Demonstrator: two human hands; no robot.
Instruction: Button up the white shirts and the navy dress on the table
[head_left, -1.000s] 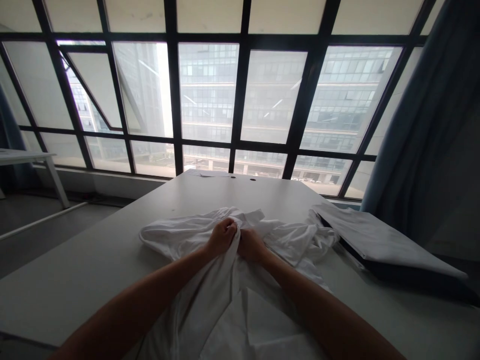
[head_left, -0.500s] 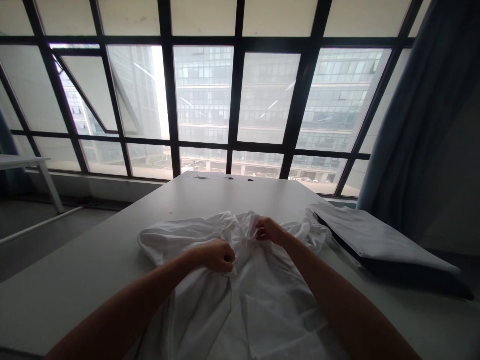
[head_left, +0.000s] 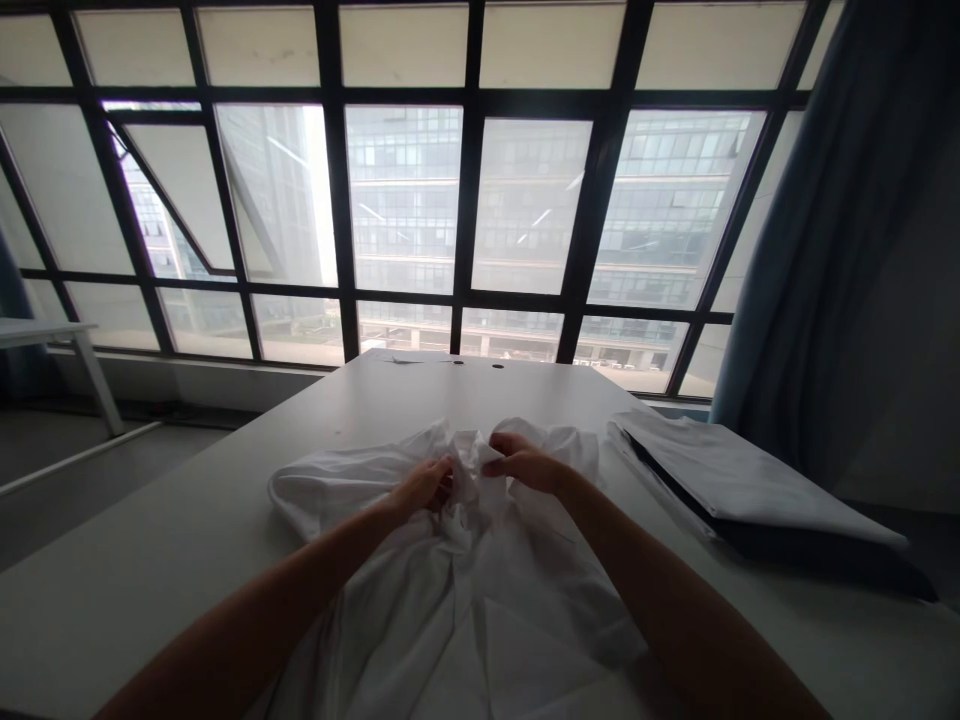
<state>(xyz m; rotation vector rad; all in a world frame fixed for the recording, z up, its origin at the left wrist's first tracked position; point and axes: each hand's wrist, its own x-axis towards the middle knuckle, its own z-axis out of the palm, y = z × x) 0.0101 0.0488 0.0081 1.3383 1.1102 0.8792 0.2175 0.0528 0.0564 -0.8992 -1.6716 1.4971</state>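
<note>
Gathering a white cloth [head_left: 517, 600] on a bench [head_left: 210, 510] beside a window [head_left: 405, 200]

A person is working the cloth with both bare hands near the middle of the bench, and the fabric is spreading from there toward the near edge and out of view at the bottom. The left hand [head_left: 424, 487] is closing on a crumpled gather, its fingers curled in a narrow hold on the fabric. The right hand [head_left: 523, 463] is hooking its fingers into the same bunch from the right, also narrowly and holding cloth, and the two hands are nearly touching. The cloth is lying in loose, creased folds, with a rounded flap reaching left across the bench. No part of it is lying squared or smoothed flat yet, and the bunch between the hands is not yet opened out. Off to the right, a flat white sheet [head_left: 750, 475] is resting on a dark flat case [head_left: 795, 545], well apart from the hands. A dark blue curtain [head_left: 787, 280] is hanging at the far right, and a white side table [head_left: 45, 330] is standing at the far left.
</note>
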